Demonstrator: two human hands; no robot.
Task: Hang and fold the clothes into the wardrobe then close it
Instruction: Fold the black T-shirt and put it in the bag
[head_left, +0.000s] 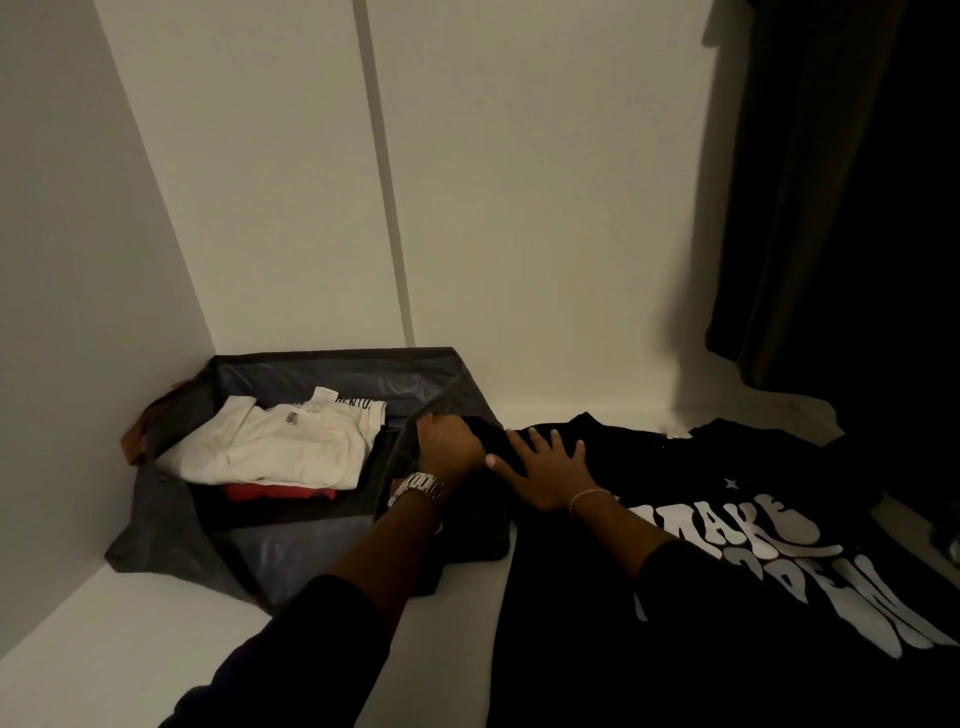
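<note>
- White shelf (130, 639) lies bare at 7 o'clock, walled at 9 and 12.
- Fabric bin (332, 364) at 9 o'clock holds a folded white shirt (270, 441).
- Left hand (447, 441) fingers curl, gripping the black T-shirt (727, 519) sleeve.
- Right hand (545, 467) presses flat, fingers spread.
- The T-shirt spreads toward 3 o'clock, white lettering up.

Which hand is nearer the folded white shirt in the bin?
Left. The left hand grips dark fabric at the bin's right edge, just right of the white shirt. The right hand lies flat on the black T-shirt, farther right.
</note>
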